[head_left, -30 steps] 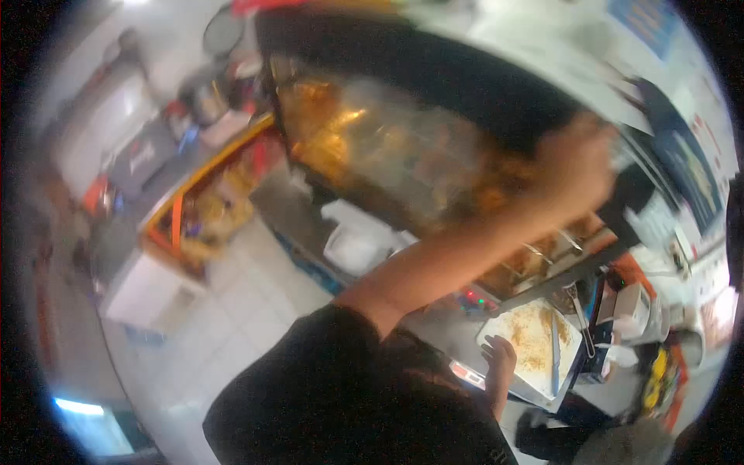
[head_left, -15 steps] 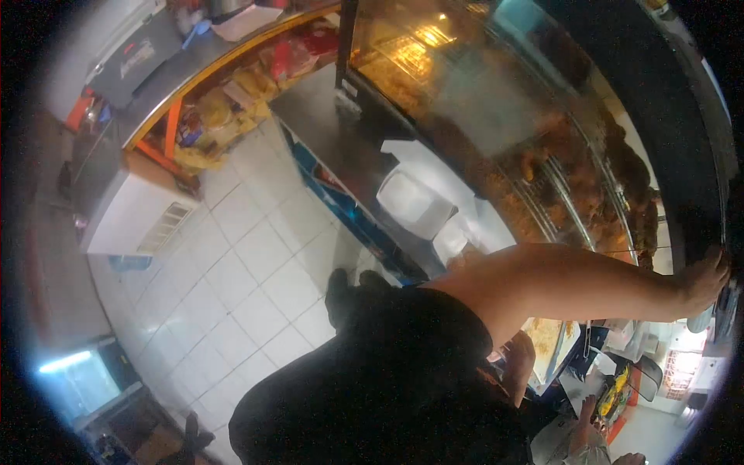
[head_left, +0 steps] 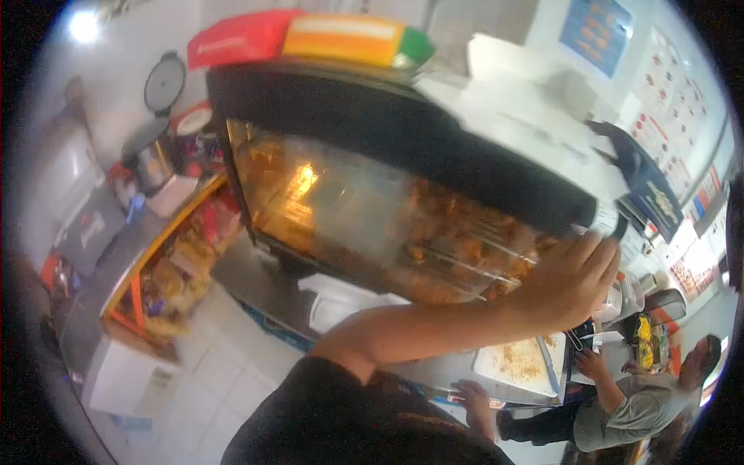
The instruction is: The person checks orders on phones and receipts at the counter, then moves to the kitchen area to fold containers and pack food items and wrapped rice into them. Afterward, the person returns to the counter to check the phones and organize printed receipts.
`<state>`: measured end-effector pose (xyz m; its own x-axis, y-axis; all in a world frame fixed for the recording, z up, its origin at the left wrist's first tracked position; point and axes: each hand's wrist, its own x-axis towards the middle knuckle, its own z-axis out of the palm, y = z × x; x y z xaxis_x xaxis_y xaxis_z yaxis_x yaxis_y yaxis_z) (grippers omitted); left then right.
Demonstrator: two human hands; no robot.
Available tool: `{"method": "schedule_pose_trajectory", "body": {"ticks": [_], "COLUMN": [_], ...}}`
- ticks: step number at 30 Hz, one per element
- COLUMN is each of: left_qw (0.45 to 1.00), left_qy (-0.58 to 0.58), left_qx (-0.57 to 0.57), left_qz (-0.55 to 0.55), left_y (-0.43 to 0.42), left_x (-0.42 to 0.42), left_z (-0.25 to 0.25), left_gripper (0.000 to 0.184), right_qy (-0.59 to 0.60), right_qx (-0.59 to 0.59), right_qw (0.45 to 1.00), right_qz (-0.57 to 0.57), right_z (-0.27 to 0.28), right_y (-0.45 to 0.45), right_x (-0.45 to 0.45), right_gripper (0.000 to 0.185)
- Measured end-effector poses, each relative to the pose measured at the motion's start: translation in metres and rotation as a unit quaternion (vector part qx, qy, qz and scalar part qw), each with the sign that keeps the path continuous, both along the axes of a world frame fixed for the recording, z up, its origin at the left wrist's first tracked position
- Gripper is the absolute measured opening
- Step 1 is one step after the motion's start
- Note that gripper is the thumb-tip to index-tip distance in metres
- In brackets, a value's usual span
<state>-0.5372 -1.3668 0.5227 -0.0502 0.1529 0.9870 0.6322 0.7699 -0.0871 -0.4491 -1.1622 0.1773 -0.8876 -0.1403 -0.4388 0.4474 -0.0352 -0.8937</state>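
You're in a commercial kitchen, by the look of it: before you stands a lit, glass-fronted oven [head_left: 364,198] with browned food [head_left: 457,267] on metal rods. Crumbs [head_left: 515,360] cover a white board [head_left: 496,376], a knife [head_left: 553,366] along its right edge. A pot [head_left: 155,164] stands on the left table [head_left: 108,252]; posters [head_left: 595,35] hang on the wall; the floor [head_left: 221,341] is tiled.

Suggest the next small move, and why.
Probably settle the left hand at the glass-fronted oven's right end before pulling or pushing: it curls there, but blur hides whether it truly grips. The right hand, open near the white board, appears free to wait.
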Motion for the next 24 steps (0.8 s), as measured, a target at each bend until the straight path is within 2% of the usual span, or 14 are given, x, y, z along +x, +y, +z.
{"method": "schedule_pose_trajectory", "body": {"ticks": [1,2,5,7,9,11,13,15,17,18,19,20,23,24], "left_qw": [0.997,0.993,0.981,0.975,0.961,0.957,0.931,0.932,0.933,0.975,0.990,0.990,0.975,0.963], "left_qy": [0.053,0.084,-0.090,-0.136,-0.212,-0.198,-0.336,-0.343,-0.350,-0.214,-0.072,-0.073,0.134,0.194], "left_qx": [-0.053,-0.050,-0.061,-0.169,-0.160,-0.205,-0.125,-0.098,-0.066,-0.046,-0.025,-0.030,-0.039,-0.058], "left_qz": [-0.016,0.061,0.161,0.043,-0.080,-0.058,-0.070,-0.062,-0.046,0.037,0.118,0.119,0.173,0.178], "left_y": [-0.018,-0.039,-0.091,-0.123,-0.135,-0.137,-0.136,-0.143,-0.138,-0.134,-0.131,-0.131,-0.139,-0.151], "left_x": [0.013,0.024,0.047,0.011,0.002,0.007,0.014,0.011,0.011,0.009,0.009,0.011,0.026,0.032], "left_z": [-0.003,0.002,0.065,0.085,0.110,0.131,0.144,0.149,0.148,0.145,0.140,0.134,0.104,0.092], "left_gripper": [0.052,0.052,0.051,0.031,0.018,0.019,0.018,0.019,0.019,0.018,0.018,0.018,0.013,0.012], "right_qy": [-0.011,-0.020,-0.003,0.004,0.012,0.007,0.001,0.043,0.050,0.041,0.031,0.029,0.103,0.112], "right_qx": [0.004,-0.007,-0.028,-0.015,-0.006,0.005,0.017,0.051,0.027,0.008,-0.011,-0.016,-0.005,-0.023], "right_qw": [1.000,0.999,0.999,0.998,1.000,1.000,1.000,0.998,0.998,0.999,0.999,0.999,0.995,0.993], "right_qz": [-0.011,-0.025,-0.034,-0.054,0.016,-0.005,-0.016,-0.002,-0.015,-0.015,-0.013,-0.013,0.005,0.011], "right_z": [0.000,-0.004,-0.015,-0.014,-0.042,-0.045,-0.046,-0.044,-0.054,-0.069,-0.085,-0.085,-0.041,-0.008], "right_y": [-0.003,-0.004,-0.004,-0.010,0.001,-0.003,-0.007,-0.011,-0.013,-0.013,-0.015,-0.018,-0.024,-0.028], "right_x": [-0.002,-0.005,-0.007,-0.008,-0.015,-0.020,-0.023,-0.024,-0.023,-0.028,-0.031,-0.029,-0.025,-0.021], "right_gripper": [0.028,0.026,0.024,0.021,0.029,0.028,0.027,0.026,0.025,0.025,0.025,0.025,0.026,0.026]}}
